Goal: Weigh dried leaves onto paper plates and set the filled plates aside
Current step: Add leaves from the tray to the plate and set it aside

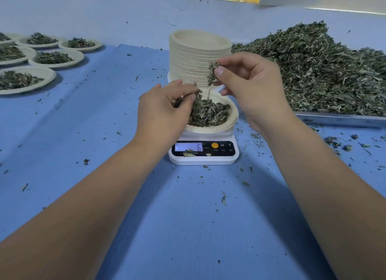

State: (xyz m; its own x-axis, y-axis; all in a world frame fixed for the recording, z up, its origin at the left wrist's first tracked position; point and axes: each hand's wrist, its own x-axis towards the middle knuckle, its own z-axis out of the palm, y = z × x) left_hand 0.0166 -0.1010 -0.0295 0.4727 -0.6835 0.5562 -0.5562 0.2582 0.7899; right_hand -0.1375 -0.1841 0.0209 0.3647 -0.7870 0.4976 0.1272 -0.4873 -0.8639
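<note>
My left grip (163, 110) is over the left side of the paper plate (219, 129) that sits on the scale (203, 154). Its fingers and thumb are closed on a bunch of the dried leaves (208, 112) piled in that plate. My right grip (250, 85) is above the scale and a little behind it. Its thumb and forefinger are pinched together on a small tuft (212, 72) of leaf that dangles over the plate's far rim.

The scale's display shows a 6, and a few leaf bits lie on its front panel. Just behind the scale stands a tall stack of plates (198, 58). To the right of the scale, a metal tray (338, 118) carries a big heap of leaves (323, 70). Well to the left of the scale and further back, the filled plates (54, 58) lie close together, each with its own mound of leaves. Leaf crumbs are scattered over the blue surface (188, 217) all around the scale, thickest on its right side.
</note>
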